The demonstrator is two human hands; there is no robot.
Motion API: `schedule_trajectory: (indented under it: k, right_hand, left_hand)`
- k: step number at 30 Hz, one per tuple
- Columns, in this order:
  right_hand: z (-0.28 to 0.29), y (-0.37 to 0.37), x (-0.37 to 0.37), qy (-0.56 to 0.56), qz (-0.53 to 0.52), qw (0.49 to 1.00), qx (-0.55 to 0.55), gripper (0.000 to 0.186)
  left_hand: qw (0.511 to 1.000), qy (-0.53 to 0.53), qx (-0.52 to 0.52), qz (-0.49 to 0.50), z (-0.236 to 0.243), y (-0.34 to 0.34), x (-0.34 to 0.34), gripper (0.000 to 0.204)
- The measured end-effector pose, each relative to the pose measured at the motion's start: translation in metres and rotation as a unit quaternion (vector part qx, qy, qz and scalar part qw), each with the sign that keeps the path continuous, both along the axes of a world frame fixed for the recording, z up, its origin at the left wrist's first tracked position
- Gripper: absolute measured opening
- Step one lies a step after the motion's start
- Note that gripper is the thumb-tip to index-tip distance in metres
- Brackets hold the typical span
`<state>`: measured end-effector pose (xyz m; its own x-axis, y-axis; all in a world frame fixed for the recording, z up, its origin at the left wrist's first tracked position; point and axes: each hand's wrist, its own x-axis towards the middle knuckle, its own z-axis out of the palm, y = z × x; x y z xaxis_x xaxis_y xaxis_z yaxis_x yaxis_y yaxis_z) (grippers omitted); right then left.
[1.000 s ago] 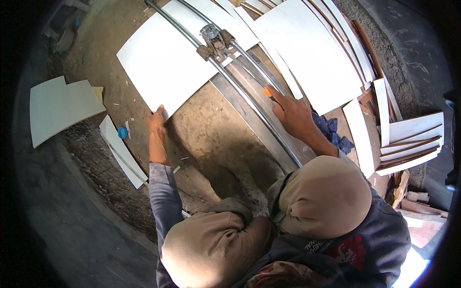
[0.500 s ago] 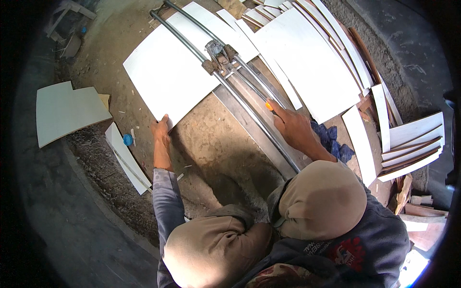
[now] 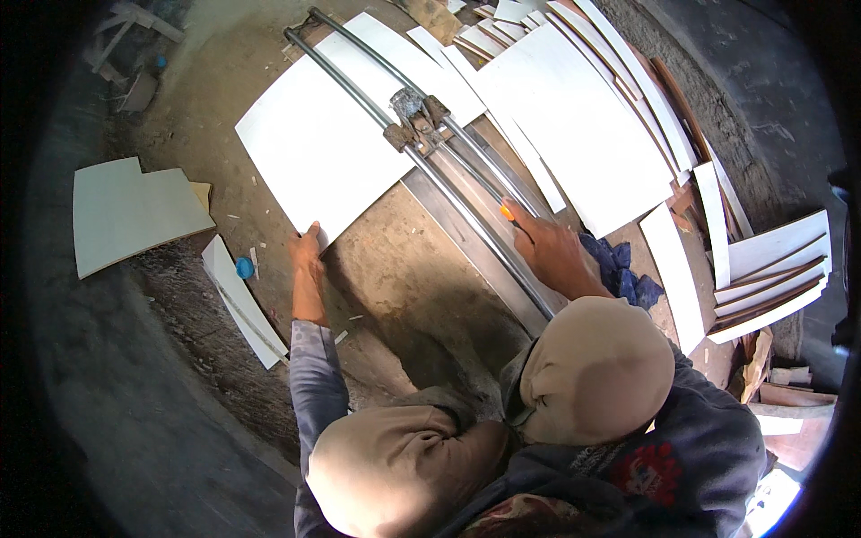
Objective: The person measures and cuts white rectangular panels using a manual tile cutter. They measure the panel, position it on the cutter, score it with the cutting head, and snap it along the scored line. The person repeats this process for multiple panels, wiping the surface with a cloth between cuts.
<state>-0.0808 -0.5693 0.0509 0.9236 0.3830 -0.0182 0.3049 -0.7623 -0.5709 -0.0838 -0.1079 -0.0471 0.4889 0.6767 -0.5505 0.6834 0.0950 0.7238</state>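
A large white tile [image 3: 309, 134] lies under the two steel rails of a manual tile cutter [image 3: 485, 234]. My left hand [image 3: 308, 262] is closed on the tile's near left corner, with thumb on top and the other fingers mostly out of sight. My right hand [image 3: 554, 255] is wrapped round the cutter's lever handle [image 3: 508, 213], whose orange part shows beyond the fingers. The handle runs forward between the rails to the rusty sliding carriage [image 3: 414, 117], which sits over the tile near its close edge.
At right, a large white tile [image 3: 578, 117] lies by stacked cut pieces [image 3: 773, 278] and a dark blue cloth [image 3: 619, 269]. On the left are a notched tile offcut [image 3: 134, 215], a narrow strip [image 3: 242, 305] and a blue round object [image 3: 244, 267]. My knees [image 3: 601, 368] are bent close by.
The whole view has shifted slightly. My right hand has moved a little back along the handle, baring more of the orange part. My left hand stays at the tile's corner.
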Motion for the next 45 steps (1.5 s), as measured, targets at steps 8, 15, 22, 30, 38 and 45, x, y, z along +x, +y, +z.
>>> schedule_trajectory:
  k: [8, 15, 22, 30, 38, 45]
  right_hand:
    - [-0.019, 0.064, 0.078, -0.094, 0.004, 0.994, 0.047, 0.049]
    - [-0.034, 0.218, 0.253, -0.092, -0.004, 0.996, 0.016, 0.041]
    - [-0.027, 0.323, 0.354, -0.025, -0.002, 1.000, 0.008, 0.044]
    - [-0.016, 0.331, 0.367, 0.039, -0.039, 0.998, 0.020, 0.051]
    - [0.032, 0.331, 0.389, 0.017, -0.026, 0.999, 0.036, 0.053]
    - [0.064, 0.347, 0.414, 0.050, -0.011, 0.999, 0.009, 0.047]
  left_hand:
    - [0.999, 0.019, 0.023, 0.021, 0.009, -0.008, 0.001, 0.074]
    - [0.999, 0.010, 0.038, 0.011, -0.004, 0.001, -0.001, 0.079]
    - [0.999, 0.024, 0.032, 0.034, -0.003, 0.004, 0.003, 0.069]
    - [1.000, -0.008, 0.018, 0.021, -0.012, 0.008, -0.004, 0.071]
    - [0.997, -0.071, 0.008, 0.033, -0.024, 0.010, -0.005, 0.066]
    - [0.998, -0.052, 0.030, 0.031, -0.017, 0.008, -0.002, 0.064]
